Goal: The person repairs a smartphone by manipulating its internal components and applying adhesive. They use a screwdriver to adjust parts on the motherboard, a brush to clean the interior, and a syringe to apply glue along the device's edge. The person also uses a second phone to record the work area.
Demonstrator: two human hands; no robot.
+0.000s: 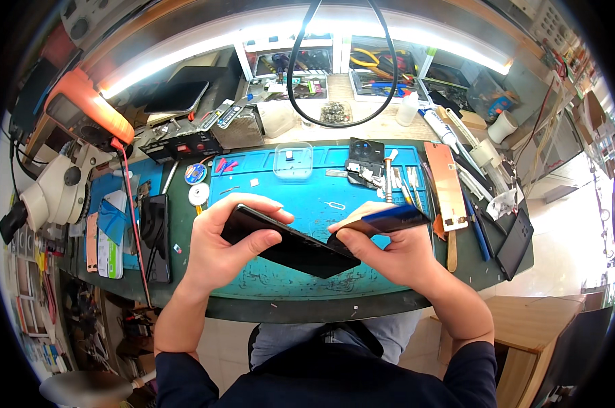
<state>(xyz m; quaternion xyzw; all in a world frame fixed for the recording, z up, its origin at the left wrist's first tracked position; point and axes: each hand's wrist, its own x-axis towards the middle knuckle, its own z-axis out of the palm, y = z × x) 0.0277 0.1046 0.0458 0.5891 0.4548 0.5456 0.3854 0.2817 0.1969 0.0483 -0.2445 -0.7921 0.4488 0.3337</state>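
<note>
Far left of the surface [389, 309]: a white microscope [52, 187], an orange meter [90, 109] behind it, and a second dark phone [156, 238] lying flat near the blue mat [300, 194]. Left hand [219, 248] comes next, held above the mat's near edge; its fingers [253, 204] are curled closed around the left end of a black phone [287, 243], thumb pressed on the upper face, other fingers wrapped over the far edge. The phone sits tilted between the two hands, off the mat, its right end running down toward the right hand [389, 255]. Judged by looks: a thin, stiff slab, light, with glossy faces that would slip under a loose grip, and glass that likely cracks if bent or pried hard; best held by the long edges and the end, as the left hand does, not by flat pressure on the middle. Right hand's fingers are pinched shut on a thin blue card [389, 219], thumb against forefinger; the card's lower corner meets the phone's right end, though whether it is inside a seam cannot be told. Beyond it, right: a clear small dish [293, 160], tweezers and picks [402, 180], a copper-coloured plate [446, 185], a black panel [515, 245].
</note>
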